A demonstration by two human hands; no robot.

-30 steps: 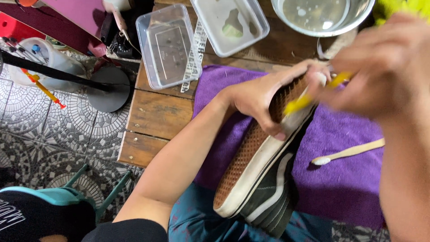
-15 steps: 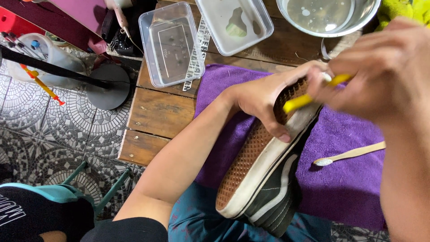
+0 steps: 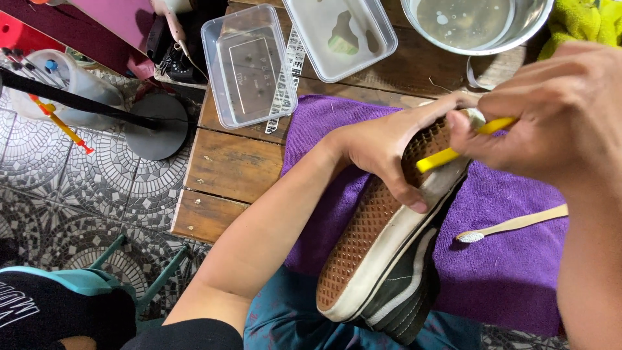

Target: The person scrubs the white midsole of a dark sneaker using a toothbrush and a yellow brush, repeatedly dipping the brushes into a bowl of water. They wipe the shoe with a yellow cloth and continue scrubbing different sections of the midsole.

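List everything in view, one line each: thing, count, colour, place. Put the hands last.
shoe: one, black with white stripe and brown waffle sole, tilted sole-up over the towel
yellow brush: one, yellow handle, against the shoe's sole edge
towel: one, purple, spread on the table
wooden toothbrush: one, pale wood, lying on the towel at right
plastic containers: two, clear, top of the table
metal bowl: one, silver, cloudy water inside, top right
cloth: one, yellow-green, top right corner
table: one, brown wood planks
stand base: one, black disc, on the tiled floor
left hand: one, gripping the shoe
right hand: one, holding the yellow brush
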